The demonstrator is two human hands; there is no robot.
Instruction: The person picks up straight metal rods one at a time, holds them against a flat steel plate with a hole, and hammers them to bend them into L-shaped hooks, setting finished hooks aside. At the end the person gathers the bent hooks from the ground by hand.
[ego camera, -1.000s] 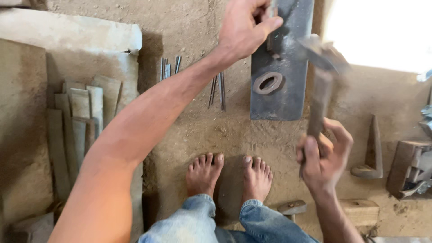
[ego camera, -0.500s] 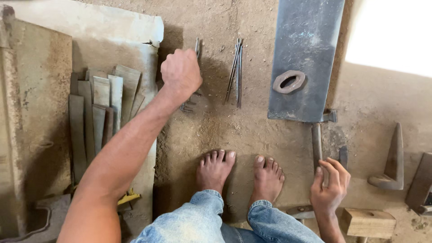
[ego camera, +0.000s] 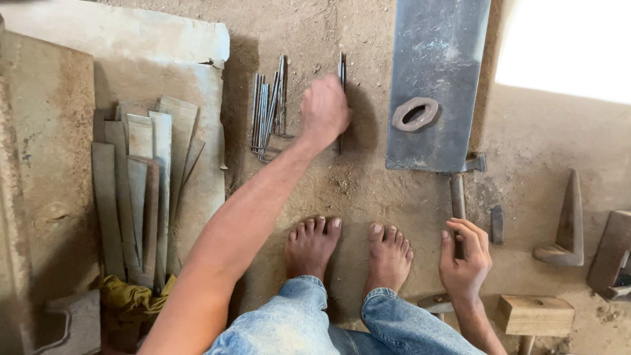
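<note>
A long grey metal plate (ego camera: 434, 79) lies on the dirt floor (ego camera: 355, 190) and serves as the landmark. An oval metal ring (ego camera: 415, 113) rests on its lower part. Well to the left of the plate, a stack of flat metal strips (ego camera: 141, 190) lies fanned on a dusty slab (ego camera: 197, 164), with a yellow-green rag (ego camera: 131, 296) at the stack's near end. To the right of the plate and nearer the viewer, a wedge-shaped iron block (ego camera: 565, 227) sits on the floor, and below that a wooden mallet head (ego camera: 534, 314). A small dark metal piece (ego camera: 497, 225) lies just below the plate's right corner.
</note>
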